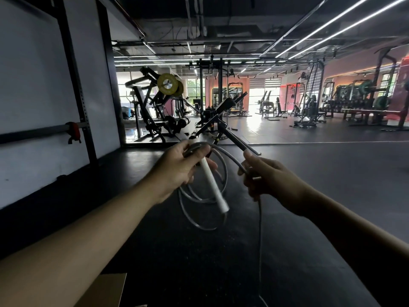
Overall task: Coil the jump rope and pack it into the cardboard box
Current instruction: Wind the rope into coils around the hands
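Observation:
My left hand (pixel 181 171) grips a white jump-rope handle (pixel 214 189) together with several grey loops of the jump rope (pixel 223 173), which hang below it above the floor. My right hand (pixel 267 176) pinches the rope a short way to the right, at the same height. From that hand a thin strand (pixel 260 240) drops straight down to the floor. A corner of the cardboard box (pixel 106 291) shows at the bottom left, under my left forearm; most of it is out of frame.
Dark rubber gym floor (pixel 221 262) stretches ahead. A white wall with a black rack upright and a barbell (pixel 39 130) stands on the left. A plate-loaded machine (pixel 159 107) and a black bench frame (pixel 221 125) stand just beyond my hands. More equipment lines the far right.

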The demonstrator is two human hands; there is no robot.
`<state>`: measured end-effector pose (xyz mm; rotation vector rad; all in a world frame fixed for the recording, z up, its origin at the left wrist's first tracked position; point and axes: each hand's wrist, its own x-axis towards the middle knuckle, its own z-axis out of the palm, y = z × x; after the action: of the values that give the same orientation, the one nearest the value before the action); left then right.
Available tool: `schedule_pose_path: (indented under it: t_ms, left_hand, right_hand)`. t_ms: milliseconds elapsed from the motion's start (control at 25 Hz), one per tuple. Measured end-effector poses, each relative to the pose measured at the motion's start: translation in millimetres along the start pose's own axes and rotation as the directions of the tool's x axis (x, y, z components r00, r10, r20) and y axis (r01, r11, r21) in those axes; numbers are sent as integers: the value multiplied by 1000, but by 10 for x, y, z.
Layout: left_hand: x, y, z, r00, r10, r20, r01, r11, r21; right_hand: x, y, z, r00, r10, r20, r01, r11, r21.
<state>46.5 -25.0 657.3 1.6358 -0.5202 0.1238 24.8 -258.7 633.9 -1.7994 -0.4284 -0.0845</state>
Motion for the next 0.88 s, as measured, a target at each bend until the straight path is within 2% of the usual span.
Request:
schedule_pose_path:
  t_ms: [80, 160, 240, 320, 400, 640, 720, 800, 880]
  left_hand:
    - [48, -29, 93, 971, 9, -238, -55, 980, -189]
    - [109, -51, 189, 891, -25, -454, -112, 956, -273]
    - [130, -83, 270, 816, -50, -576, -145, 947, -288]
    - [108, -99, 339, 782, -58, -621, -153, 947, -281]
    - [83, -123, 377, 788, -55, -614, -160, 943, -291]
    - [-4, -224, 282, 843, -158, -514, -40, 935, -352]
    - [-83, -208, 258, 891, -216, -399, 15, 892, -452]
    - [-159, -202, 193, 940, -261, -219, 112, 843, -526]
    - [-214, -234, 79, 957, -285, -57, 222, 845, -487]
  right_hand:
    - [-15, 41, 162, 1000, 9, 16, -10, 998, 60]
    - [-30, 35, 373, 999, 14, 31, -18, 994, 104]
    - [-42, 13, 567, 999, -5, -51, 14, 984, 180]
    - [-32, -16, 692, 978, 13, -210, 46, 960, 277]
    - [5, -36, 730, 950, 58, -306, 54, 937, 345]
    - [149, -173, 641, 950, 33, -311, 81, 934, 348]
    - [183, -206, 599, 939, 30, -342, 84, 946, 313]
    - [196, -247, 557, 931, -10, -364, 121, 952, 283]
    - [204, -263, 497, 926, -83, -369, 160, 970, 184]
